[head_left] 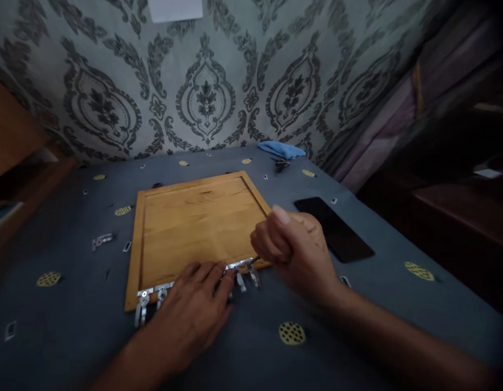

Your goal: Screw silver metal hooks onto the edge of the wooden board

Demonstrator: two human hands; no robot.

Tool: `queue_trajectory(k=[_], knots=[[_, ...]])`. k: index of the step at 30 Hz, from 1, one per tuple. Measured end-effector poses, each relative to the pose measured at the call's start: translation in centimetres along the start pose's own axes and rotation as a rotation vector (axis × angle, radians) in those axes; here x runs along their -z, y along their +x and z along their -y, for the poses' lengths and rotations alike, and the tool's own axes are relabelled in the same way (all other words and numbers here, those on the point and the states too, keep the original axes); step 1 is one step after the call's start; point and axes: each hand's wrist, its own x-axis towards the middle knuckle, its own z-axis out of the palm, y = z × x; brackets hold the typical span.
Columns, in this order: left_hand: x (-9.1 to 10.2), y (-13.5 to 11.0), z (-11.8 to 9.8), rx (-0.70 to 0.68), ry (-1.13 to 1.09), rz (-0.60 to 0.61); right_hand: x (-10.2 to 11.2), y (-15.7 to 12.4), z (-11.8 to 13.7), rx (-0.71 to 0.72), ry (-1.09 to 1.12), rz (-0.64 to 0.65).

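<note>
Two silver metal hinges [143,300] show on one side of your left hand [194,307], along the near edge of a honey-brown, square-cornered wooden panel with a raised frame [198,222]. The panel lies flat in front of you, on a tabletop [253,350] covered in dark blue cloth with yellow pineapple prints. Your left hand lies palm down over that near edge; its fingers are extended and slightly bent, touching the metalwork there, and what lies beneath them is hidden.

On the other side of that hand, two more silver hinge arms [240,282] stick out past the edge towards you, next to a bright metal strip [240,264]. Your right hand [294,252] is above the panel's near right corner, its fingers curled into a closed fist, thumb on top. They grip a thin dark rod [255,259], which reaches down to the strip; the rest of it is hidden in your fist.

A loose silver metal hinge [102,240] lies to the left of the panel. To the right, just beyond your fist, rests a flat black rectangular slab [341,233]. Near the wall sits a crumpled light-blue cloth [281,149], a small dark object [280,164] beside it, too blurred to identify.
</note>
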Motion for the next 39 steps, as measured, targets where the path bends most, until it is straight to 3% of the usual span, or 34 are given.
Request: queue_trajectory(k=[4, 9, 13, 16, 20, 25, 28, 32, 36, 39], knots=[[0.4, 0.3, 0.0, -0.012, -0.037, 0.033, -0.3, 2.8, 0.0, 0.038, -0.229, 0.097], [0.9, 0.6, 0.0, 0.026, -0.092, 0.071, -0.4, 7.3, -4.0, 0.109, -0.983, 0.471], [1.2, 0.7, 0.0, 0.025, -0.104, 0.097, -0.4, 9.1, -9.2, 0.16, -1.048, 0.597], [1.3, 0.7, 0.1, 0.042, -0.119, 0.128, -0.3, 9.2, -11.5, 0.186, -1.062, 0.649], [1.5, 0.7, 0.1, 0.061, -0.166, 0.129, 0.4, 8.9, -12.0, 0.223, -1.042, 0.675], [2.9, 0.8, 1.2, 0.094, -0.28, 0.09, 1.8, 8.0, -10.4, 0.244, -1.021, 0.616], [4.3, 0.4, 4.7, 0.3, -0.306, -0.043, 3.2, 6.3, -8.5, 0.245, -1.024, 0.548], [5.2, -1.1, 13.3, 0.605, -0.195, -0.15, 5.6, 3.4, -5.6, 0.159, -1.069, 0.409], [4.5, -2.9, 21.2, 0.817, -0.08, -0.159, 7.6, 0.8, -4.4, 0.131, -1.068, 0.202], [3.2, -3.9, 23.9, 0.848, -0.05, -0.113, 8.3, -0.2, -4.4, 0.12, -1.066, 0.064]])
